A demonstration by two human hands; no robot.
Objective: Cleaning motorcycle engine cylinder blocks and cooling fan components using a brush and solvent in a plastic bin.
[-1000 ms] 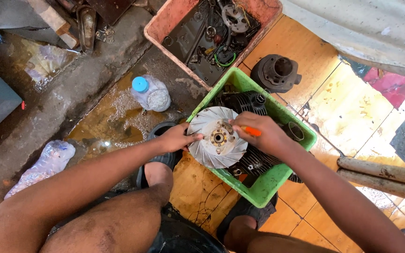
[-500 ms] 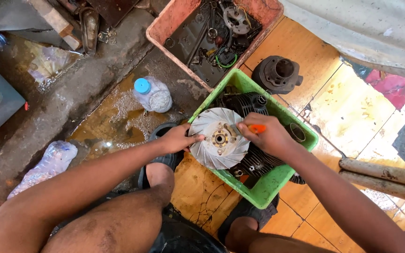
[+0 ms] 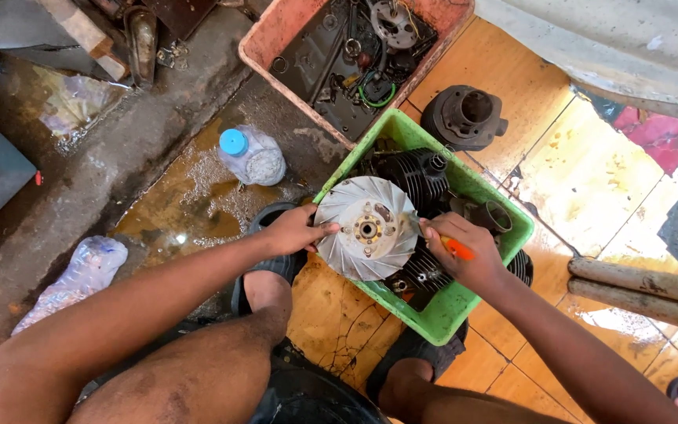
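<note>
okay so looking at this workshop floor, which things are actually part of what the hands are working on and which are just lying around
In hand:
- finned metal wheel, steadied by the left hand
- orange-handled tool, gripped in the right hand
- green tub with dark engine parts under the wheel

Lying about:
- pink tray of oily parts
- plastic bottle
- dark cylinder
- wooden poles

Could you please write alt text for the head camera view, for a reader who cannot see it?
A person's left hand steadies a round silver finned metal fan wheel over a green plastic tub of dark engine parts, while the right hand holds an orange-handled tool against it. A pink tray of greasy parts and a blue-capped plastic bottle lie beyond on a wet floor.
</note>
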